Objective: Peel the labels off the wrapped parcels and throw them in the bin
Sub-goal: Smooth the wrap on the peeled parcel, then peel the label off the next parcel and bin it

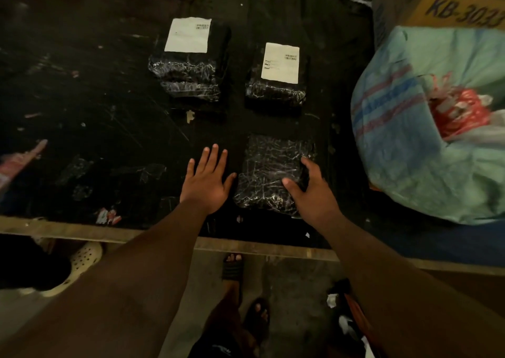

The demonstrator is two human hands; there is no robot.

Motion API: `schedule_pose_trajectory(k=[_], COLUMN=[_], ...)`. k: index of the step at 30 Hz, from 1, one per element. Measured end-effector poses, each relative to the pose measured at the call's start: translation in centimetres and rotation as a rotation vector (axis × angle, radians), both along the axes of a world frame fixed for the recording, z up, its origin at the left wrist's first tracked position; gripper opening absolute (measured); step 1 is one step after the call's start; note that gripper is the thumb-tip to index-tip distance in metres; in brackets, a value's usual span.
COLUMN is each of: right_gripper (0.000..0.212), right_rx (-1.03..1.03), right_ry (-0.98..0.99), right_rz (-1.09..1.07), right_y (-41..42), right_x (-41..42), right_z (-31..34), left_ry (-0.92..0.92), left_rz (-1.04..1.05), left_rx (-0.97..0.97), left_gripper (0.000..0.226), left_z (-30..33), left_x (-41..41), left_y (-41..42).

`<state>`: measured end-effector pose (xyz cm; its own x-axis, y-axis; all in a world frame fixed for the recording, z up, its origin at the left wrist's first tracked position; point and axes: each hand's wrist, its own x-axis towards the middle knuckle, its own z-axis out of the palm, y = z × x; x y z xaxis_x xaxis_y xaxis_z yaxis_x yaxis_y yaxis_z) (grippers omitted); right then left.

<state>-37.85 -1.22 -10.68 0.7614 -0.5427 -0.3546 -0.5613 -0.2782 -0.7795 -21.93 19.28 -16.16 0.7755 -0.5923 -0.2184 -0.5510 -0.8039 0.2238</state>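
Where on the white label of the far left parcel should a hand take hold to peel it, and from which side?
Probably pinch the upper right corner of the white label on the far left parcel, coming from the far right. Its top edge looks ragged and that corner appears to reach the parcel's edge, so a grip may catch there. Whether it is really lifted cannot be told.

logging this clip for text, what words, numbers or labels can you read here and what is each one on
"KB-303", cut off by the frame edge: on the cardboard box at top right.
"FOAM C", partly readable and cut off: the line above it on the same box.
Print on the white label of the far left parcel: too blurred to read.
Print on the white label of the far right parcel: too blurred to read.
The near parcel shows no label.
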Motion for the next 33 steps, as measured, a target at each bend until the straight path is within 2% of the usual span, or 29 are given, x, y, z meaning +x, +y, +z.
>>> schedule_pose_trajectory(k=[5, 8, 11, 15, 17, 20, 23, 27, 33], right_gripper=[0.073, 0.057, 0.043, 0.05, 0.054, 0.057, 0.055, 0.054, 0.054], right_rx=[-0.07, -0.228, -0.342, -0.396, -0.41, -0.437, -0.475, -0.491, -0.53], right_ry=[0.12, 0.161, 0.142, 0.126, 0.111, 0.109, 0.112, 0.134, 0.159], right_rz=[0.05, 0.096, 0.103, 0.164, 0.201, 0.236, 0.22, 0.244, 0.31], right_y=[-1.2, -2.1, -3.3, -5.6, -6.6, -8.4, -10.2, -12.6, -15.4], right_x=[0.2, 0.6, 2.5, 6.9, 9.4, 13.7, 18.0, 22.9, 28.6], right_z=[2.1, 3.5, 4.4, 5.6, 6.3, 7.1, 7.8, 8.2, 7.7], left_ry=[0.025, 0.02, 0.025, -0.025, -0.036, 0.001, 0.035, 0.102, 0.187], left_rz=[0.008, -0.005, -0.029, -0.094, -0.064, -0.01, 0.017, -0.009, -0.068], left_rx=[-0.007, 0.037, 0.052, 0.075, -0.009, -0.186, -0.279, -0.257, -0.299], left_gripper=[0.069, 0.069, 0.058, 0.047, 0.049, 0.059, 0.076, 0.106, 0.133], left_z=[0.8, 1.9, 3.8, 6.2, 6.9, 7.6, 8.3, 8.2, 7.3], left_x=[0.0, 0.7, 2.8, 6.3, 7.8, 10.0, 12.5, 16.0, 19.8], left_y=[-0.3, -0.6, -1.3, -3.8, -5.7, -9.0, -12.3, -15.5, -18.4])
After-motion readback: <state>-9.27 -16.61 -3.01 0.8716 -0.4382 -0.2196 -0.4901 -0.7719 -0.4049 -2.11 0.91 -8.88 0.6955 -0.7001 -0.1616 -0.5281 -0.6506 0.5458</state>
